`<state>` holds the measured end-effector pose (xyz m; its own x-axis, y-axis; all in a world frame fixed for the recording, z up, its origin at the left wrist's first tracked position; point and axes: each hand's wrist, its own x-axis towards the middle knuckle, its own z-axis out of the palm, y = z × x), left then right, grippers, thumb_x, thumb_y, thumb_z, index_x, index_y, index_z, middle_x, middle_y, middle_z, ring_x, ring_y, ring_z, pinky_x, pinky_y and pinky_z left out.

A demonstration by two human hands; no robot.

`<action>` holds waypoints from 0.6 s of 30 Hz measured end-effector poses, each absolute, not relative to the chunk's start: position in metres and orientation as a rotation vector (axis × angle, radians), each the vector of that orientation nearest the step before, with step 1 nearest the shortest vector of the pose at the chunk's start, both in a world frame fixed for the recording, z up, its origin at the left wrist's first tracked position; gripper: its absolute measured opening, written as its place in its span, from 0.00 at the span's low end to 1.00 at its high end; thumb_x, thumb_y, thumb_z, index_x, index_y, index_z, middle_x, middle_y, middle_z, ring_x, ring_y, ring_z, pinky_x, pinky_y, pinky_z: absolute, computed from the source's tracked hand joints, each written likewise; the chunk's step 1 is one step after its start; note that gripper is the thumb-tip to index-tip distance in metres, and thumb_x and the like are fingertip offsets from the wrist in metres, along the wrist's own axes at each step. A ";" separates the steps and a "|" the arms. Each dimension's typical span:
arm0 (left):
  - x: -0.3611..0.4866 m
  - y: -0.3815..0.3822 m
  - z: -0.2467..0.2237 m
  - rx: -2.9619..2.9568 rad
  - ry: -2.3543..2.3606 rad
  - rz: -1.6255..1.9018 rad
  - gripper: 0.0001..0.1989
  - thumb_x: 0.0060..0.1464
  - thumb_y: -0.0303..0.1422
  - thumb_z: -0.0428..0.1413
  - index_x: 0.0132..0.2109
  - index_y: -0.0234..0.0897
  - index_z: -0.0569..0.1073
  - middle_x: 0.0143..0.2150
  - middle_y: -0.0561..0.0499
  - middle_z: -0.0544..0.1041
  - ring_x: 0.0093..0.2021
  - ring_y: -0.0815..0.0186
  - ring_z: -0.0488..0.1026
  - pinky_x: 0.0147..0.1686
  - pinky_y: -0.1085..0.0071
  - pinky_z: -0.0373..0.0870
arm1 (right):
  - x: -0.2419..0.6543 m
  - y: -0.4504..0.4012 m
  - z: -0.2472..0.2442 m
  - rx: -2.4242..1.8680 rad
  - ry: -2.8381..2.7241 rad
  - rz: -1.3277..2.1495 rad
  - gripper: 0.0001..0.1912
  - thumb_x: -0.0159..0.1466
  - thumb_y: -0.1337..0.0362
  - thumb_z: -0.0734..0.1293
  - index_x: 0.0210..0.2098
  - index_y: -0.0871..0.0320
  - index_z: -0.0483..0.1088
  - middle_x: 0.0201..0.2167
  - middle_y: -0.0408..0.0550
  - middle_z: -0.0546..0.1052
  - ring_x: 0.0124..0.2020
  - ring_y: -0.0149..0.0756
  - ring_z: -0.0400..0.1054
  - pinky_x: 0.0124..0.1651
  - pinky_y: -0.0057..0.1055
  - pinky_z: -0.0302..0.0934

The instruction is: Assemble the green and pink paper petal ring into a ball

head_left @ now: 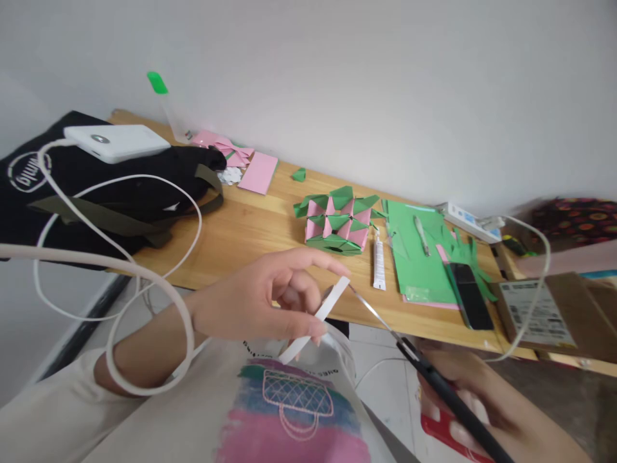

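Observation:
My left hand [270, 292] pinches a narrow white paper strip [315, 318] between thumb and fingers, in front of my shirt. From the lower right, my right hand [486, 399] grips scissors [434, 379] with black and red handles. A thin blade of the scissors reaches the strip's upper end; whether it touches the paper I cannot tell. Beyond my hands, a folded pink and green paper piece [340, 222] stands on the wooden table [226, 238]. A small white glue tube [379, 262] lies to its right.
Green paper sheets [402, 247] carry a pen [421, 235] and a phone [466, 296]. Behind them is a power strip [470, 222]; a cardboard box [554, 312] stands right. Left are a black bag [120, 193], a white power bank [118, 141], looping cable [187, 321] and pink paper [259, 172].

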<state>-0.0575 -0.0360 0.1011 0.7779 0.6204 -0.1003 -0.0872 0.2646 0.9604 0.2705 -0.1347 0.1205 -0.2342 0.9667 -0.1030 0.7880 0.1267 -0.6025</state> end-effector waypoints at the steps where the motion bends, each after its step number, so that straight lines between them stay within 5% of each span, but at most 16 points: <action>1: -0.058 -0.036 0.101 1.228 0.519 0.509 0.25 0.54 0.29 0.61 0.58 0.40 0.64 0.27 0.58 0.74 0.21 0.73 0.72 0.22 0.79 0.67 | 0.272 -0.135 0.121 -1.657 -2.100 0.790 0.22 0.48 0.41 0.73 0.35 0.47 0.83 0.32 0.48 0.84 0.28 0.45 0.80 0.27 0.30 0.74; 8: -0.056 -0.036 0.101 1.324 0.541 0.501 0.27 0.53 0.31 0.62 0.58 0.39 0.64 0.27 0.58 0.74 0.22 0.73 0.72 0.23 0.78 0.69 | 0.274 -0.135 0.125 -1.574 -2.187 0.780 0.18 0.47 0.49 0.76 0.38 0.43 0.82 0.36 0.47 0.84 0.30 0.48 0.80 0.28 0.33 0.75; 18: -0.054 -0.039 0.103 1.359 0.572 0.436 0.29 0.53 0.34 0.63 0.60 0.40 0.65 0.30 0.55 0.75 0.23 0.73 0.72 0.23 0.79 0.69 | 0.260 -0.126 0.137 -1.571 -2.306 0.898 0.15 0.56 0.44 0.69 0.28 0.46 0.80 0.20 0.46 0.79 0.17 0.40 0.73 0.19 0.29 0.70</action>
<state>-0.0544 -0.0391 0.1026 0.7885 0.6013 -0.1291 0.0341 0.1668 0.9854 0.2596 -0.1263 0.1374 -0.4099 0.8979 -0.1607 0.7700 0.2462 -0.5887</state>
